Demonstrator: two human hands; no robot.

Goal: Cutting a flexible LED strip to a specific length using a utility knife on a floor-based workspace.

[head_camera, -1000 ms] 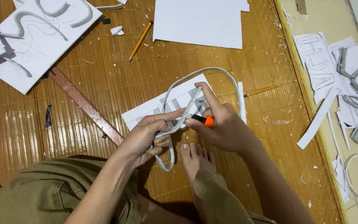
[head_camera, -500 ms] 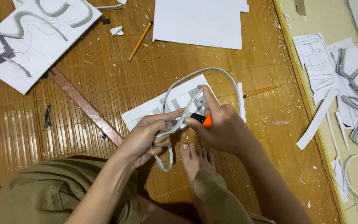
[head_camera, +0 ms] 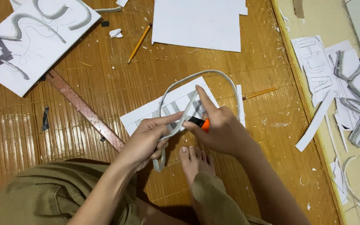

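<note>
Right hand [head_camera: 221, 131] has shifted slightly along the strip, fingers clamped on an orange cutter [head_camera: 200, 123]; left hand [head_camera: 148, 139] pinches the grey foam strip [head_camera: 176, 127].

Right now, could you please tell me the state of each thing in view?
Left hand: gripping the grey foam strip.
Right hand: closed on the orange cutter.
Foam strip: looped, held over the paper.
Orange cutter: held against the strip.
Paper: flat under the strip.
Pencil: lying loose.
Ruler: lying flat.
</note>
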